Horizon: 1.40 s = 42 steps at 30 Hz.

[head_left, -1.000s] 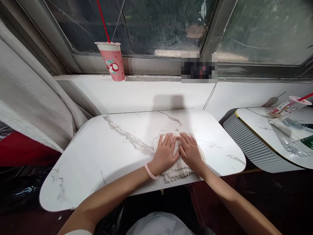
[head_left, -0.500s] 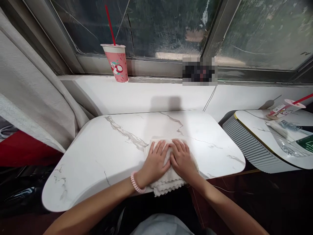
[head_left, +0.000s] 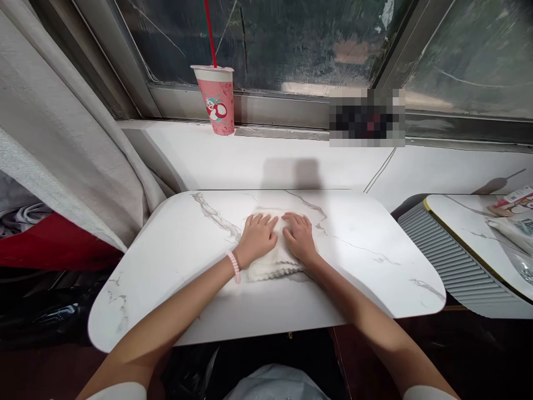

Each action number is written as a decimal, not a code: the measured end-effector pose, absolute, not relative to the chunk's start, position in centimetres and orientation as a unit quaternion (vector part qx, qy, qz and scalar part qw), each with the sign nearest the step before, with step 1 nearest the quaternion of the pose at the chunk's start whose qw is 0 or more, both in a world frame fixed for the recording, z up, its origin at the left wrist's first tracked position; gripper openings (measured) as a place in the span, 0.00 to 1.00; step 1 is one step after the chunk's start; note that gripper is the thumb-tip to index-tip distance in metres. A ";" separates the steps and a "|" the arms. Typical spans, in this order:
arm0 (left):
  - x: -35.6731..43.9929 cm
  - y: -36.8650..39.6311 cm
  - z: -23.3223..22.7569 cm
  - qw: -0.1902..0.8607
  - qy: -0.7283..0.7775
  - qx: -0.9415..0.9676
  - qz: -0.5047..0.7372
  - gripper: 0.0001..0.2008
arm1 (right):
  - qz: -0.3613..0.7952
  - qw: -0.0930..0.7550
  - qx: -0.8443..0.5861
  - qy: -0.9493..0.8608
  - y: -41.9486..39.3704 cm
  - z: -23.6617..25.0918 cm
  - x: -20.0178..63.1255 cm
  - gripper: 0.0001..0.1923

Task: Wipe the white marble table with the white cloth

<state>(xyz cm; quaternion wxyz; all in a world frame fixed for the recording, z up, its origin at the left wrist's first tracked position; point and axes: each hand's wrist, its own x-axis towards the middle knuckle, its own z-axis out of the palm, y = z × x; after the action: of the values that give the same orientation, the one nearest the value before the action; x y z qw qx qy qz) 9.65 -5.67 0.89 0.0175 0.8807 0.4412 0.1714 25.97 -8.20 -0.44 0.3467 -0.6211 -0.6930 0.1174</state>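
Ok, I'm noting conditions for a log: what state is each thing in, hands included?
Left hand: open, palm down on the cloth
Right hand: open, palm down on the cloth
Cloth: folded, spread on the tabletop
Pink cup: standing on the sill
Red straw: sticking up from that cup
Wristband: worn on the left wrist
Curtain: hanging in folds
Window glass: streaked
Pixelated item: cannot tell

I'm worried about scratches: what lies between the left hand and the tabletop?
A cream cloth lies between the left hand and the marble-patterned tabletop, as the head view shows.
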 end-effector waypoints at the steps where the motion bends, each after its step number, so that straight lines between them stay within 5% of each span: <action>1: 9.7 -4.5 0.7 0.027 0.443 0.880 0.171 0.23 | 0.105 0.338 -0.632 -0.690 -7.2 -0.5 25.6 0.20; 21: 7.8 9.2 0.0 0.056 0.448 0.866 0.216 0.22 | 0.014 0.293 -0.640 -0.710 6.0 -0.6 22.9 0.19; 42: 2.7 2.0 -0.2 -0.004 0.513 0.833 0.207 0.22 | 0.055 0.278 -0.582 -0.763 -0.2 0.1 18.0 0.20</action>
<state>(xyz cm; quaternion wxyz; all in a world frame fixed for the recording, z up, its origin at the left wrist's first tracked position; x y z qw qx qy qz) 2.73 2.04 -0.24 -0.0045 0.8332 0.5126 0.2073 18.02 -0.20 0.05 0.2778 -0.5816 -0.7626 0.0546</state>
